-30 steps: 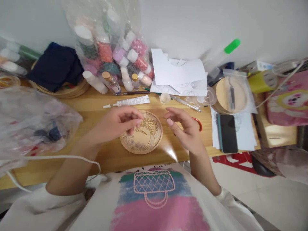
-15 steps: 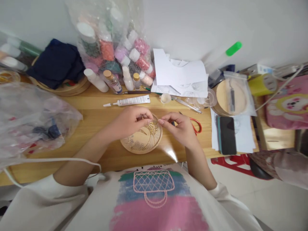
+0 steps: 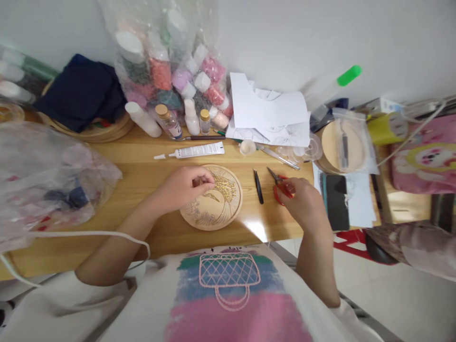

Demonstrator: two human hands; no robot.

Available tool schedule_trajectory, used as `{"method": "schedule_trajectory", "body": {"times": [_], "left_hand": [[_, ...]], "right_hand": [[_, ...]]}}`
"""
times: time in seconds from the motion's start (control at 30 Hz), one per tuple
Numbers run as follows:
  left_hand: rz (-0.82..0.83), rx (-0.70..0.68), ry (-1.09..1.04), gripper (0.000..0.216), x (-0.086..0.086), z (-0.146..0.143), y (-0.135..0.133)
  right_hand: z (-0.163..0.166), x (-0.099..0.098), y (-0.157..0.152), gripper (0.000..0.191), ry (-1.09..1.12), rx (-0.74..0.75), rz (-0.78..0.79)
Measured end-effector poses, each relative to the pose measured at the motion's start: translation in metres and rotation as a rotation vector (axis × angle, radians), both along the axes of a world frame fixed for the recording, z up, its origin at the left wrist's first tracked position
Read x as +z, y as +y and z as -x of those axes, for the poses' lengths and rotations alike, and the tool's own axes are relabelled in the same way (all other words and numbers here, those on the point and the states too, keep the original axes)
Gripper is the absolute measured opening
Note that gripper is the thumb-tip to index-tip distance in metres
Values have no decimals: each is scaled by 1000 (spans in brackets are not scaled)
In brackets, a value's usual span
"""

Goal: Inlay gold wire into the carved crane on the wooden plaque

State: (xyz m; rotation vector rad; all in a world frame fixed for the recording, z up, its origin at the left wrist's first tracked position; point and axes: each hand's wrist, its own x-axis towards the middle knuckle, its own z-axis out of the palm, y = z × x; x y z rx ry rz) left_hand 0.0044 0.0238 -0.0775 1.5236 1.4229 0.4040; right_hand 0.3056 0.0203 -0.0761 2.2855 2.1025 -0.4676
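My left hand (image 3: 190,189) is closed in a pinch over the left part of a round wooden disc (image 3: 210,219); what its fingertips hold is too small to make out. The disc lies flat, with a carved bird-like pattern and gold-coloured strands along its upper right. At the right, my right hand (image 3: 302,202) has its fingers closed on the red handles of a pair of scissors (image 3: 277,178), whose blades point up and to the left. Between the disc and the scissors lie black tweezers (image 3: 258,186).
A white glue tube (image 3: 199,150), small bottles (image 3: 168,122) and paper sheets (image 3: 270,111) lie behind the disc. A plastic bag (image 3: 57,175) and a white cable (image 3: 92,233) are on the left. On the right are a phone (image 3: 337,202) and a round wooden box (image 3: 329,147).
My right hand has left the disc and moved right onto the scissors, uncovering the tweezers. My left hand has shifted slightly left and down, still pinched.
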Motion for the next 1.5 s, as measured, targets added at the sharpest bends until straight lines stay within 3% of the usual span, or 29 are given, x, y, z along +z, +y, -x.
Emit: {"method": "schedule_trajectory", "body": {"times": [0.23,0.4,0.53,0.7,0.9,1.03,1.17,1.3,1.4,1.5], "left_hand": [[19,-2,-11,19,2,2,-3],[10,-30,-10,17,4,3,-3],[2,-34,-24,18,9,6,-4],[-36,-58,-39,21,20,10,-6],[-170,-94,-16,21,49,14,-1],[-301,-188,-10,22,73,14,6],[-563,-187,-52,15,98,11,11],[-782,-121,-87,13,118,8,15],[-883,-82,-99,12,126,11,15],[-984,-44,-123,12,129,17,15]], "right_hand": [[-4,-15,-3,23,-22,-41,-69],[1,-5,1,23,-18,-167,42],[1,6,0,19,22,-215,24],[0,19,-5,19,390,-231,-31],[25,41,2,22,950,-100,26],[48,63,14,34,1070,-11,4],[71,87,29,34,1153,135,0],[81,106,41,27,1025,290,-104],[71,103,43,18,606,298,-101],[50,81,38,17,103,142,19]]}}
